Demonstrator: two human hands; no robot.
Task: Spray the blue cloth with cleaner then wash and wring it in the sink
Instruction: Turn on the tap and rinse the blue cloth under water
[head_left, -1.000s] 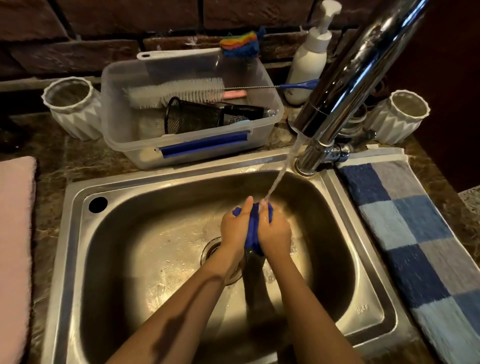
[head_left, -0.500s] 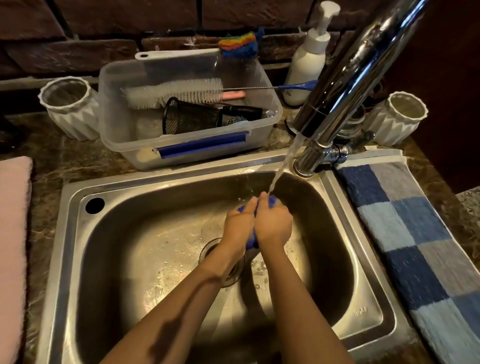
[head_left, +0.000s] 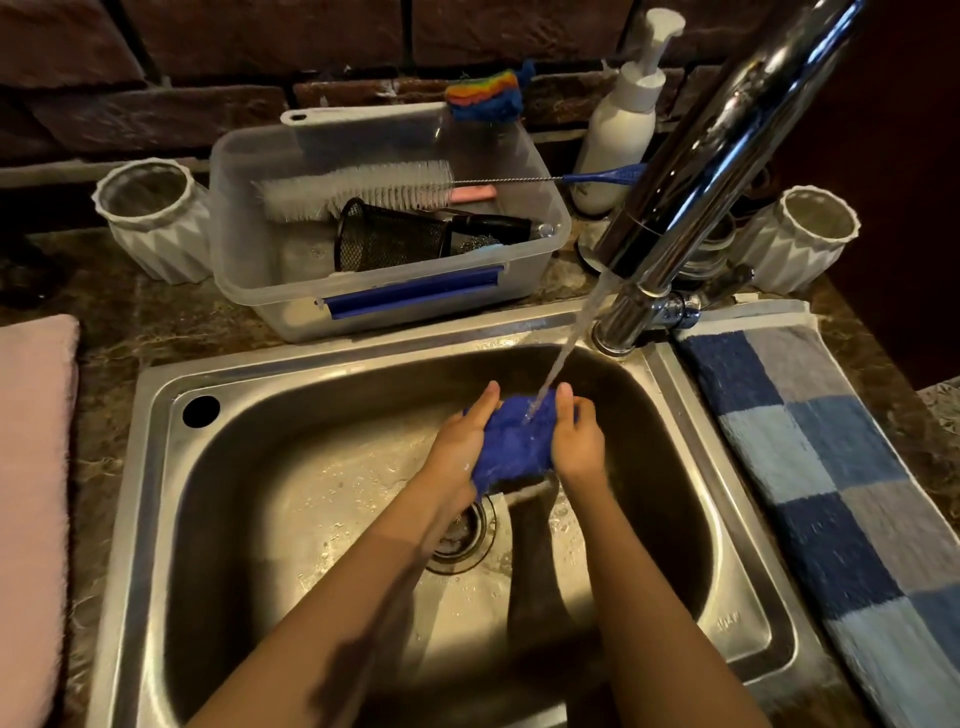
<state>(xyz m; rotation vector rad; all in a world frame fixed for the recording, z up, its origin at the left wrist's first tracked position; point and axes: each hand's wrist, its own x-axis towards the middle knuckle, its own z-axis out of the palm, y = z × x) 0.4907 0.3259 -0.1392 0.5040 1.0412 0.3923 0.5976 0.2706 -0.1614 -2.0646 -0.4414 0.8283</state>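
Note:
The wet blue cloth (head_left: 511, 441) is stretched between my two hands over the steel sink (head_left: 291, 509), above the drain (head_left: 462, 535). My left hand (head_left: 465, 441) grips its left side and my right hand (head_left: 579, 439) grips its right side. Water streams from the chrome faucet (head_left: 691, 171) straight onto the top of the cloth.
A clear plastic tub (head_left: 384, 234) with a bottle brush and black mesh cup stands behind the sink. A white pump bottle (head_left: 618, 130) and white ribbed cups (head_left: 156, 218) (head_left: 800, 239) line the back. A blue checked towel (head_left: 831, 467) lies right, a pink cloth (head_left: 31, 493) left.
My hands were pressed together around the bunched cloth; now they have drawn apart, spreading the cloth open under the running water.

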